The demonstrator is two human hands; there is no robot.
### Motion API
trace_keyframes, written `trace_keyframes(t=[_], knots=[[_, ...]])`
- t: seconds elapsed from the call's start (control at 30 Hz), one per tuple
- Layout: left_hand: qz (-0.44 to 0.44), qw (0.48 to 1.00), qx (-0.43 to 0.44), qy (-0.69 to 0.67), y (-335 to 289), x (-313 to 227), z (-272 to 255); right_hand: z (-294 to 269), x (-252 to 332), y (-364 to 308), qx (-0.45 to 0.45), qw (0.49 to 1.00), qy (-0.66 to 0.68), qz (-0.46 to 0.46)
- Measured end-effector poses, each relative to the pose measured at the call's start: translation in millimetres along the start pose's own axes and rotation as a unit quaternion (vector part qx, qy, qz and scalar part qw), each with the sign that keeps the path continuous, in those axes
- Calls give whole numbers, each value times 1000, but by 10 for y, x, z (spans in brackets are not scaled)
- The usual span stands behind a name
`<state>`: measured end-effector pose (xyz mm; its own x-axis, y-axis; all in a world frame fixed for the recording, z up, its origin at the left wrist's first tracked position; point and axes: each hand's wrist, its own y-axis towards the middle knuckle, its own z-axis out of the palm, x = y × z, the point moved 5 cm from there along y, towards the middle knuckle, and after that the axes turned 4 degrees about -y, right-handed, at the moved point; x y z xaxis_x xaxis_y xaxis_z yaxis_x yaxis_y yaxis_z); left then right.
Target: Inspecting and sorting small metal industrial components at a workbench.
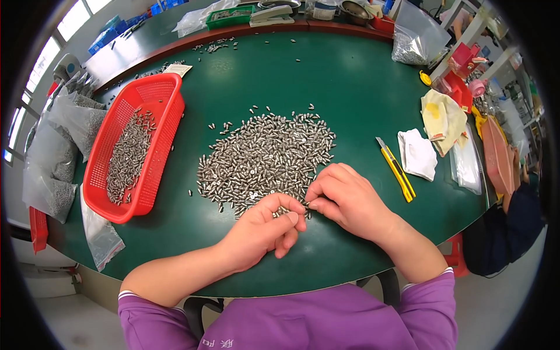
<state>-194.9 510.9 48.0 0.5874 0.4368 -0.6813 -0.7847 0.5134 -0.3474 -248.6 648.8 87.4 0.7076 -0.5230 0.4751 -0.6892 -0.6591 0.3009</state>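
Note:
A broad heap of small silvery metal parts (262, 154), short and pin-like, lies in the middle of the green table. At the heap's near edge my left hand (268, 226) is closed, its fingers curled and the thumb pressed against the index finger; whatever is inside is hidden. Just to its right, my right hand (344, 195) pinches with thumb and forefinger on what looks like one small metal part (307, 206). The fingertips of both hands almost meet there. Left of the heap stands a red perforated plastic basket (150, 169) holding more such parts.
A yellow utility knife (398, 172) with its blade out lies to the right, beside a white cloth (417, 154) and yellowish gloves (443, 119). Bags of metal parts (49, 166) line the left edge. Far back stand a green tray (230, 17) and a filled plastic bag (417, 38).

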Motion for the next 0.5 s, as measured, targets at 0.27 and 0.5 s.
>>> trace_keyframes(t=[0.27, 0.5], knots=[[0, 1000, -5, 16, 3, 0, 11, -100, 150, -11, -55, 991, 94, -78], [-14, 998, 23, -51, 16, 10, 7, -55, -114, -5, -40, 999, -27, 18]])
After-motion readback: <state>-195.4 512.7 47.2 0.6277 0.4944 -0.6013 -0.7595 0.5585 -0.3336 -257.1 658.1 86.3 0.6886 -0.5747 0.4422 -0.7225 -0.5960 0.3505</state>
